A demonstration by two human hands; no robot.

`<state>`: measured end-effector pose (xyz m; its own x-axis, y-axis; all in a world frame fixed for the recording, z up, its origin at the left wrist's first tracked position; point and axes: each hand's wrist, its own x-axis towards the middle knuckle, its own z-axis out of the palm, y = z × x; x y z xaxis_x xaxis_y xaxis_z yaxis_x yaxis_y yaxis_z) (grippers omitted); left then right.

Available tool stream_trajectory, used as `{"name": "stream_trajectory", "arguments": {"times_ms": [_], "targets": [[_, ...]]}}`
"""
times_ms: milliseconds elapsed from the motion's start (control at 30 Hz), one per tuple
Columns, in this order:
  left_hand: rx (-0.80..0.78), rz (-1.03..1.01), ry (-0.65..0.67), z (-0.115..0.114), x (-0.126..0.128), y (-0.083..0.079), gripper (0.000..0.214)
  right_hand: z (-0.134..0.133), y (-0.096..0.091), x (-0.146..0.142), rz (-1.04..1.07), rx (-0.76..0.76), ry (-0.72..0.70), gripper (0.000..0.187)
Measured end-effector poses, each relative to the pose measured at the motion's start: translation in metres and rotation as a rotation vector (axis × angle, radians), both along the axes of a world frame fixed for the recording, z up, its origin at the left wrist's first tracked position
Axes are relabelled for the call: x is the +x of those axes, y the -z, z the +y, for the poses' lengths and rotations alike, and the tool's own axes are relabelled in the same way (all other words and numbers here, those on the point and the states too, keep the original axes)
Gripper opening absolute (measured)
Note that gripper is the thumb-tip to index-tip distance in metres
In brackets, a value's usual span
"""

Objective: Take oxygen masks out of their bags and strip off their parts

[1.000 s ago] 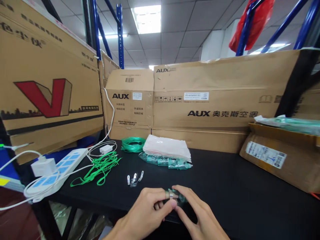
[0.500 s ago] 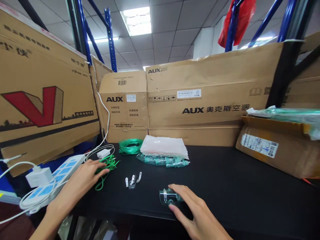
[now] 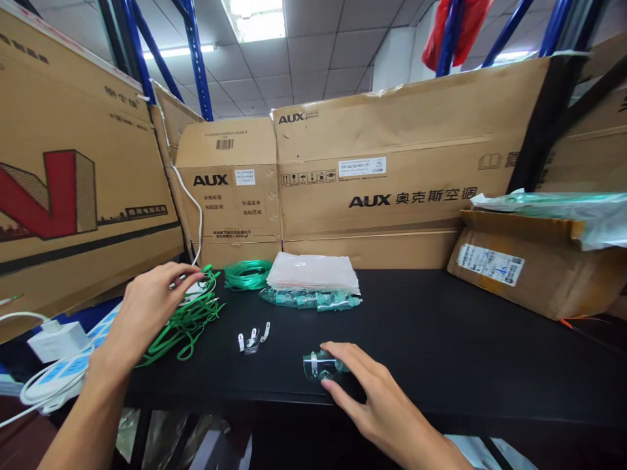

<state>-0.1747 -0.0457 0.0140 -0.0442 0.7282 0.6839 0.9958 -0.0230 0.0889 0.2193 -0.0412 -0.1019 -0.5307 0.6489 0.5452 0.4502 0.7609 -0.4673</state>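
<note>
My right hand (image 3: 375, 391) rests near the front edge of the black table (image 3: 441, 339), fingers curled round a small clear plastic mask piece (image 3: 316, 365) with a metal clip. My left hand (image 3: 147, 307) is lifted at the left, fingers pinched on green elastic straps (image 3: 189, 323) that rise from a loose pile. A few small metal clips (image 3: 252, 339) lie between the two hands.
Behind lie a coil of green tubing (image 3: 247, 274), a stack of white bags (image 3: 313, 272) and bagged green parts (image 3: 313, 300). A white power strip with chargers (image 3: 53, 356) sits at the left. Cardboard boxes (image 3: 406, 170) wall the back; another box (image 3: 529, 267) lies at right.
My left hand left the mask piece, reached left to the green straps and now lifts them. My right hand stays on the mask piece. The view shifted to the right.
</note>
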Motion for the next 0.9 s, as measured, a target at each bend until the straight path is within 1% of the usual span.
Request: {"name": "stream_trajectory", "arguments": {"times_ms": [67,167,233,300,333,400,500,567,667,733,833,867,900], "targets": [[0.130,-0.058,0.027,0.001,0.018,-0.017,0.044,0.000,-0.001,0.000,0.000,-0.007,0.001,0.043],[0.219,-0.141,0.097,0.005,0.046,-0.035,0.037,-0.001,0.000,-0.001,-0.003,-0.014,0.002,0.043],[0.235,-0.192,0.189,0.008,0.066,-0.040,0.032,-0.001,0.000,-0.001,0.002,-0.019,-0.002,0.041],[0.203,-0.249,0.329,0.011,0.087,-0.040,0.026,-0.002,-0.002,0.001,-0.003,-0.024,0.011,0.041],[0.167,-0.267,0.401,0.013,0.098,-0.037,0.024,-0.003,-0.005,0.004,-0.016,-0.031,0.030,0.041],[0.062,-0.284,0.538,0.016,0.120,-0.026,0.019,-0.004,-0.013,0.012,-0.065,-0.058,0.074,0.042],[-0.115,-0.268,0.701,0.017,0.147,-0.001,0.012,-0.003,-0.027,0.032,-0.141,-0.108,0.149,0.039],[-0.228,-0.249,0.775,0.016,0.157,0.019,0.012,0.001,-0.031,0.046,-0.169,-0.112,0.218,0.037],[-0.368,-0.236,0.828,0.011,0.161,0.045,0.014,0.011,-0.025,0.063,-0.195,-0.072,0.291,0.037],[-0.427,-0.230,0.837,0.007,0.160,0.057,0.015,0.016,-0.019,0.069,-0.208,-0.024,0.306,0.038],[-0.453,-0.235,0.856,0.003,0.158,0.066,0.016,0.018,-0.018,0.068,-0.183,0.084,0.323,0.045],[-0.452,-0.247,0.868,0.002,0.158,0.067,0.016,0.016,-0.021,0.065,-0.164,0.125,0.320,0.044],[-0.445,-0.264,0.881,0.002,0.159,0.068,0.016,0.014,-0.025,0.061,-0.145,0.169,0.308,0.040]]}}
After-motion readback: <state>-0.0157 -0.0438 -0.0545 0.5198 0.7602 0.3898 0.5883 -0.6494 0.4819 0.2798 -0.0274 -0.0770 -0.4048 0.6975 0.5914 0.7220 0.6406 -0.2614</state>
